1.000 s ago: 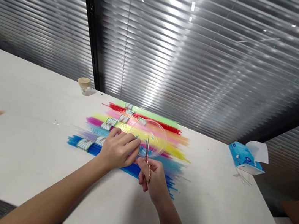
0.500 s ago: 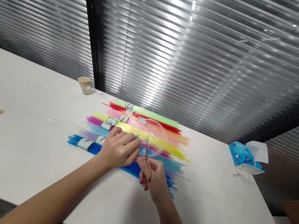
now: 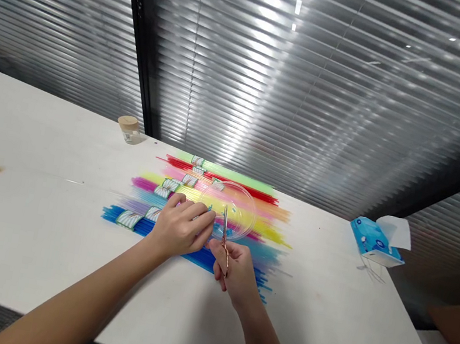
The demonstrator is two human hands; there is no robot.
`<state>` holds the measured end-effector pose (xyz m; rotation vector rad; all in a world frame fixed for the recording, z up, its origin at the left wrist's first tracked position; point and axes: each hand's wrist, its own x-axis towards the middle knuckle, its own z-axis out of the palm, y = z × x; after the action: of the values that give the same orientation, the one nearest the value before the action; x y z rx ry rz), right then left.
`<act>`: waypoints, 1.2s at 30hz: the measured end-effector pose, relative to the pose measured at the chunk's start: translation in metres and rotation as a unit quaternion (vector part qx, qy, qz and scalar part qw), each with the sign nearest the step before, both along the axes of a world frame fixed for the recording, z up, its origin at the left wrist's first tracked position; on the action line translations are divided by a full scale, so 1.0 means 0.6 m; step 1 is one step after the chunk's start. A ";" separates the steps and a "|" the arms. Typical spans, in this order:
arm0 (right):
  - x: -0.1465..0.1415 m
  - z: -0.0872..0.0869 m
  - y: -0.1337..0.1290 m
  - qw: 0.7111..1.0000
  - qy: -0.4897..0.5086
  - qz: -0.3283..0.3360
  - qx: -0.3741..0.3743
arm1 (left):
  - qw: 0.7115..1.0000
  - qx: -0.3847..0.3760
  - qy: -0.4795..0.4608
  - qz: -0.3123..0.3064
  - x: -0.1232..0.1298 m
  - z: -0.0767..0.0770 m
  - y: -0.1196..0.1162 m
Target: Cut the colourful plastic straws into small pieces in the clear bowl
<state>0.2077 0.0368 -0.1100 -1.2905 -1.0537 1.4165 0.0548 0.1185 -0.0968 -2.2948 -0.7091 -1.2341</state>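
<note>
1. Gripping the scissors [image 3: 224, 230], my right hand [image 3: 241, 275] is closed around their handles, blades pointing far, apparently keeping the tips off my fingers.
2. My left hand [image 3: 179, 228] is curled nearly closed beside it; I can't tell what it pinches.
3. The clear bowl [image 3: 254, 221] sits just beyond, over the coloured sticks [image 3: 201, 257], probably for easy reach.
4. Paper bands [image 3: 129, 219] seem to keep bundles together.
5. Far left stands a jar [image 3: 130, 134]; right, a tissue box [image 3: 373, 239].
</note>
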 end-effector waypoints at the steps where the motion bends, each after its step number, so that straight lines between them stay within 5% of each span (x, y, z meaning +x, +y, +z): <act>1: 0.000 0.000 0.000 1.000 -0.002 0.002 -0.001 | 1.000 0.001 0.000 0.001 0.000 0.000 0.000; 36: -0.009 0.010 -0.004 1.000 0.023 0.004 -0.010 | 1.000 0.006 -0.010 -0.024 0.004 -0.004 -0.003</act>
<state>0.2024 0.0347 -0.1038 -1.2631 -1.0168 1.4585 0.0573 0.1165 -0.0995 -2.3040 -0.6561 -1.2820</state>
